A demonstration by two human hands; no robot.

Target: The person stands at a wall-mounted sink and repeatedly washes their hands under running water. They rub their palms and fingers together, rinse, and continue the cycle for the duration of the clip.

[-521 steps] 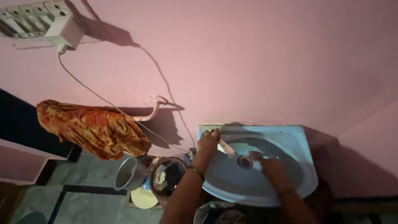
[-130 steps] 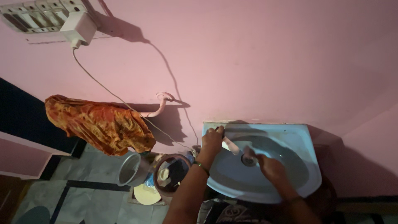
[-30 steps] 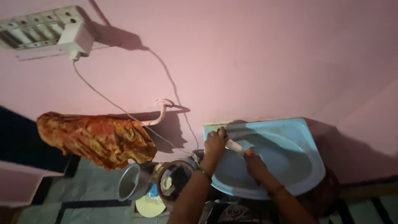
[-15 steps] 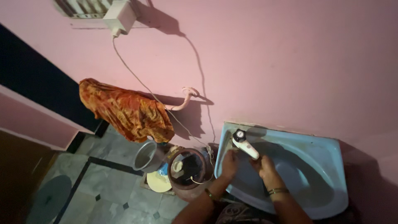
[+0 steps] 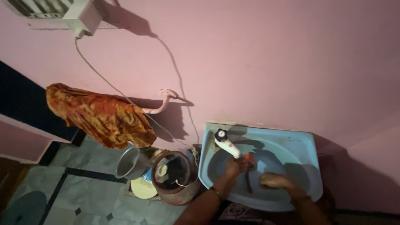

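Observation:
A light blue wall-mounted sink [image 5: 306, 143] sits at the lower right. On its back left corner stands a white tap [image 5: 228, 145] with a dark knob [image 5: 221, 134]. My left hand [image 5: 232, 167] is just under the spout, fingers curled on a small red object [image 5: 249, 158]; the dim light hides what it is. A thin dark streak runs down the basin below it. My right hand [image 5: 275, 181] lies low in the basin to the right, palm down, with nothing visible in it. Both wrists wear bangles.
A brown clay pot [image 5: 175, 177], a metal pot [image 5: 128, 162] and a pale round lid [image 5: 143, 188] stand on the tiled floor left of the sink. An orange patterned cloth [image 5: 98, 116] hangs from the pink wall. A white adapter [image 5: 82, 17] trails a cable downwards.
My left hand has left the tap's knob and dropped under the spout. My right hand has slid rightwards, deeper into the basin. The view has shifted slightly.

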